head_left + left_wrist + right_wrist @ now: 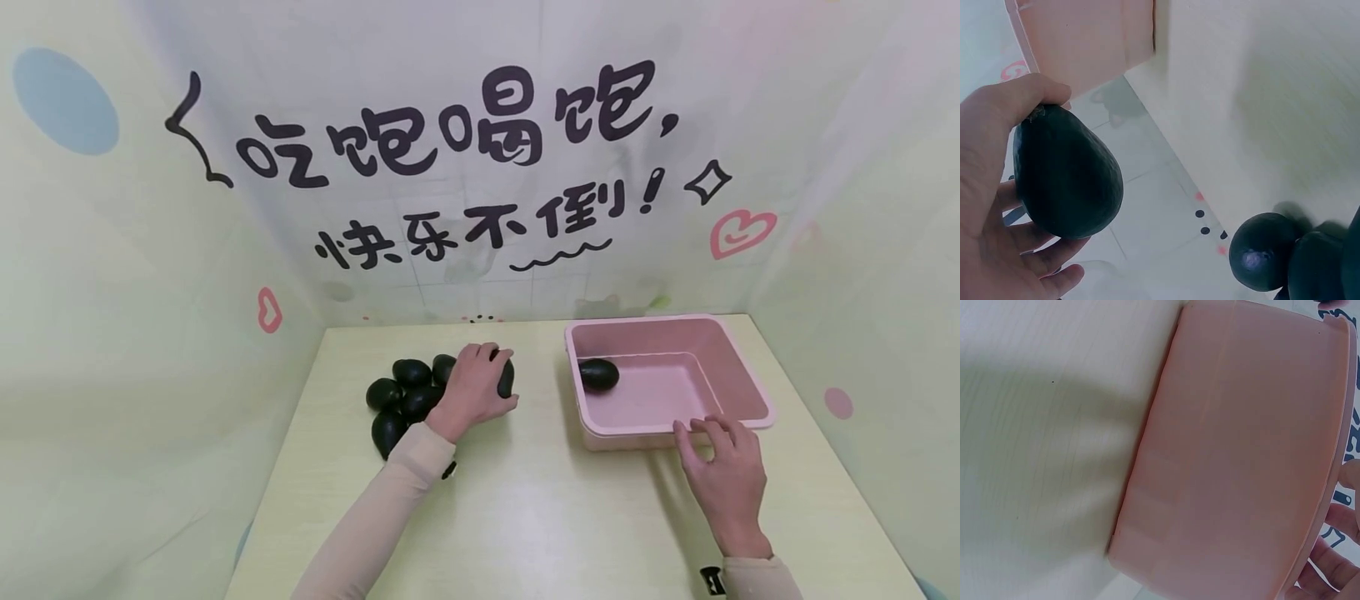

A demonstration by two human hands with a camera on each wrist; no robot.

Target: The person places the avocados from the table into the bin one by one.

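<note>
Gripping one avocado (pixel 1066 181) in left hand (pixel 474 387); right hand (pixel 726 475), fingers relaxed, touches pink bin (pixel 738 379) rim.
Avocado likely firm, moderately heavy (pebbled skin, fair grip); hold around the belly.

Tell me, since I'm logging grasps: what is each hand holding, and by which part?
The left hand grips an avocado round its body, thumb near the stem end. The right hand rests its fingertips on the pink bin's near rim.
</note>
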